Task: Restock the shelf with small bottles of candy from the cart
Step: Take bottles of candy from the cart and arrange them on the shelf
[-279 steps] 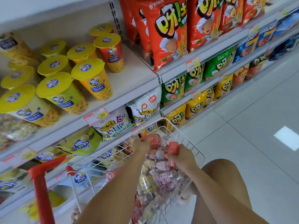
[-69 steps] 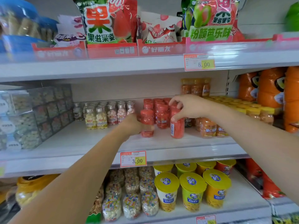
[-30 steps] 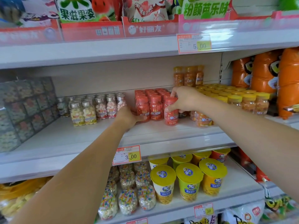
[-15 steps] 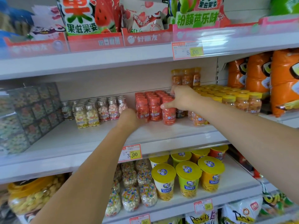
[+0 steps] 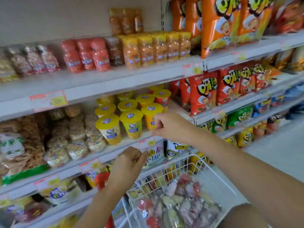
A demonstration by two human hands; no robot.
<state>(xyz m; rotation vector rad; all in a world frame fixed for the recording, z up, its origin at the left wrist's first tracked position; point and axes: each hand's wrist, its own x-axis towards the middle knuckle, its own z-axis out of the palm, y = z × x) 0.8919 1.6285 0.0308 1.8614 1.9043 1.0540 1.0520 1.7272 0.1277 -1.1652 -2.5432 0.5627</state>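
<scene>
Hovering near the cart (image 5: pixel 196 157) of candy bottles (image 5: pixel 185 193), our left hand (image 5: pixel 130 163) and right hand (image 5: pixel 168 126) hang loosely curled, seemingly empty.

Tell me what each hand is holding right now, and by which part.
Nothing, as far as the blur shows: the left hand and right hand are both empty, fingers loosely curled.

A white metal store shelf (image 5: pixel 115 79) across the upper frame carries rows of small red-capped candy bottles (image 5: pixel 85 55) at centre, yellow-capped orange bottles (image 5: pixel 156 48) to their right and clear bottles of mixed sweets (image 5: pixel 32 60) at left. On the lower white shelf (image 5: pixel 125 143), yellow-lidded snack cups (image 5: pixel 131 124) stand at centre frame.
</scene>
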